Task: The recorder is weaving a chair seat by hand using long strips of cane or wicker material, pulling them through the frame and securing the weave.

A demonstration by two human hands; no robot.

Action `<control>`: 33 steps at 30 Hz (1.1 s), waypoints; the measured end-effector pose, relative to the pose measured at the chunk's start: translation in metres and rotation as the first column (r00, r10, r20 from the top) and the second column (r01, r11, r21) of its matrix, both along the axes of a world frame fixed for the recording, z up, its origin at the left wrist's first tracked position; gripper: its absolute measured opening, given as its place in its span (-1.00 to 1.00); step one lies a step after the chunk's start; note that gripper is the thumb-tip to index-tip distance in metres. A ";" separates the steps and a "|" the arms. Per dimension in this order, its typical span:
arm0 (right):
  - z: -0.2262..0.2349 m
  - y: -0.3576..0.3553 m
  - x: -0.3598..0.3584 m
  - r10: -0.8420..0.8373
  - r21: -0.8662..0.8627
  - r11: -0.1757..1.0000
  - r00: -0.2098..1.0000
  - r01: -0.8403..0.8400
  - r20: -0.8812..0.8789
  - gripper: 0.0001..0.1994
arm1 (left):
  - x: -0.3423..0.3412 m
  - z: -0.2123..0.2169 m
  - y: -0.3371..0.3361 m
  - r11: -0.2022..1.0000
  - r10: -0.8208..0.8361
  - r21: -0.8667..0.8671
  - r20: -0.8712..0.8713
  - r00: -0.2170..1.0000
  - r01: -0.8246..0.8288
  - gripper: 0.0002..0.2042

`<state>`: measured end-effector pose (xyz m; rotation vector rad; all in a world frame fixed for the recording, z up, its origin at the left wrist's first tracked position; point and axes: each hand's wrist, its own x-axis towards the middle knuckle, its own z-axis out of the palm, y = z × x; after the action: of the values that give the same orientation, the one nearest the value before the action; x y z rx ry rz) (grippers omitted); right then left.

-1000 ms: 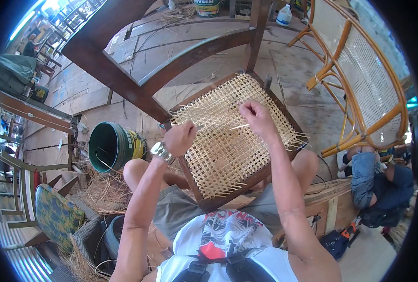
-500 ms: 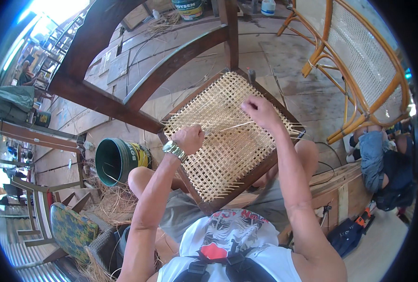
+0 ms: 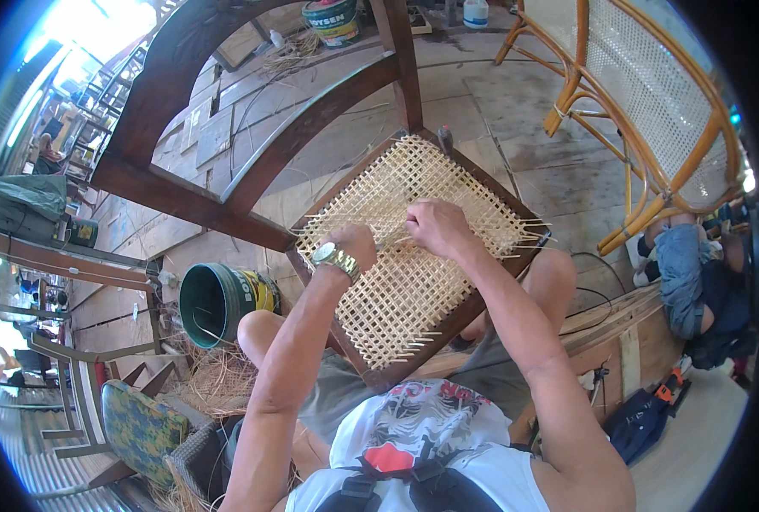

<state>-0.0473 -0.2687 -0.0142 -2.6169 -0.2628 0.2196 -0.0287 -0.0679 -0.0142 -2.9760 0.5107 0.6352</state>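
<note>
A dark wooden seat frame [image 3: 482, 294] with a pale woven cane panel [image 3: 414, 282] rests on my knees. My left hand [image 3: 356, 246], with a metal wristwatch [image 3: 335, 258] on the wrist, presses on the weave near the panel's left side. My right hand [image 3: 435, 229] sits close beside it near the panel's middle, fingers pinched on a thin cane strand [image 3: 390, 242] that runs between both hands. Loose strand ends stick out past the frame's edges.
A dark wooden chair frame [image 3: 226, 171] stands ahead on the plank floor. A green bucket [image 3: 217, 300] and a heap of cane strands [image 3: 213, 380] lie at my left. A rattan chair [image 3: 652, 111] is at the right, with another person [image 3: 695, 282] seated beyond a wooden bench.
My right hand has moved left toward the left hand, so both now meet near the panel's middle. The view has shifted and the seat frame sits lower in it.
</note>
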 end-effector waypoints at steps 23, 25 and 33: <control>-0.022 0.047 -0.002 0.136 -0.259 0.960 0.986 -0.109 0.091 -0.84 | -0.027 -0.001 0.046 0.890 0.387 -0.275 0.037 0.921 -0.363 -0.59; -0.013 0.050 0.001 0.168 -0.290 0.942 0.985 -0.169 -0.028 -0.85 | -0.034 0.010 0.114 0.873 0.468 -0.275 0.234 0.852 -0.404 -0.62; -0.043 0.083 0.028 0.245 0.503 0.771 0.911 -0.391 0.333 -0.78 | -0.046 0.091 0.142 0.814 0.522 -0.509 0.425 0.740 -0.282 -0.58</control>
<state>-0.0196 -0.1861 -0.0570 -1.9863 -0.7499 -0.0754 -0.0750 0.0743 0.0770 -3.4692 -0.0974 -0.4138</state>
